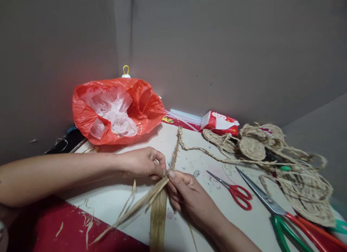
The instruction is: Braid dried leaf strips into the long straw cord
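My left hand [145,162] and my right hand [187,194] meet at the middle of the table, both pinching the same bundle of dry straw strips [158,208]. Above the pinch point the strips are plaited into a thin braid [176,147] that runs away from me and curves right across the white table top [114,197]. Loose strip ends fan out toward me and to the lower left.
A red plastic bag [119,109] with white bags inside sits at the back left. Small red scissors [235,192] and large red-green scissors [282,216] lie to the right. Coiled braided pieces [252,145] and a red-white packet [221,122] lie at the back right. Grey walls enclose the corner.
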The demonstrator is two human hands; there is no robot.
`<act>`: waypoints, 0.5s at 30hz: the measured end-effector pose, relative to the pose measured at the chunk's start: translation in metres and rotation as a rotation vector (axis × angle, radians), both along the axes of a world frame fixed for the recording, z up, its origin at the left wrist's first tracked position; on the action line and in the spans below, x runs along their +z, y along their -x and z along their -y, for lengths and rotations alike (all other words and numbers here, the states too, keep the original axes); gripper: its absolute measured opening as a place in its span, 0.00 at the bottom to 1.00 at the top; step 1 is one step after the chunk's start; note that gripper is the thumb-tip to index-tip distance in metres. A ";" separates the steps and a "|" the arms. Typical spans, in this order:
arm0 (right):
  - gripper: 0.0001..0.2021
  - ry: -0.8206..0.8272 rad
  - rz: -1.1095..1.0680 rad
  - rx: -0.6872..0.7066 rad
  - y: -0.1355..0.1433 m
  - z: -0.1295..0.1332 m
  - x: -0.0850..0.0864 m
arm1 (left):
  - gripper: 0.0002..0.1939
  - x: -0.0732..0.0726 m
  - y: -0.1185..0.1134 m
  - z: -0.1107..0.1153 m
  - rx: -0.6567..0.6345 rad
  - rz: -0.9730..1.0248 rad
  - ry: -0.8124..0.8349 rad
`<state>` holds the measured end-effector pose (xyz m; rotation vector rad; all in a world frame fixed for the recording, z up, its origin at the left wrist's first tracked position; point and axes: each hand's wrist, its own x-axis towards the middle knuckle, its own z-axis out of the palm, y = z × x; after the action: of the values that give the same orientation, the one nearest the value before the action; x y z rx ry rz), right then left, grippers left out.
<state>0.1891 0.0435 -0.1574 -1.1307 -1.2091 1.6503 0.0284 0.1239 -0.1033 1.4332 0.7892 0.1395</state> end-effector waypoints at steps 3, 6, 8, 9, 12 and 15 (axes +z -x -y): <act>0.23 0.009 -0.010 -0.023 0.001 0.001 -0.003 | 0.05 0.003 -0.001 -0.001 -0.001 -0.028 0.029; 0.23 0.029 -0.067 -0.045 0.004 0.003 -0.003 | 0.05 0.005 -0.003 0.001 0.008 -0.043 0.087; 0.22 0.106 -0.140 -0.046 0.006 0.004 -0.002 | 0.05 0.007 -0.004 0.004 0.051 -0.046 0.142; 0.21 0.144 -0.176 -0.042 0.006 0.004 0.000 | 0.05 0.008 -0.005 0.006 0.075 -0.043 0.174; 0.20 0.197 -0.248 -0.008 0.006 0.006 0.004 | 0.04 0.009 -0.007 0.010 0.128 -0.034 0.234; 0.19 0.214 -0.283 0.041 0.005 0.006 0.007 | 0.04 0.009 -0.006 0.012 0.152 -0.046 0.186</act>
<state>0.1841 0.0377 -0.1502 -0.9609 -0.8974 1.9319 0.0348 0.1123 -0.0945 1.2041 0.9250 0.1457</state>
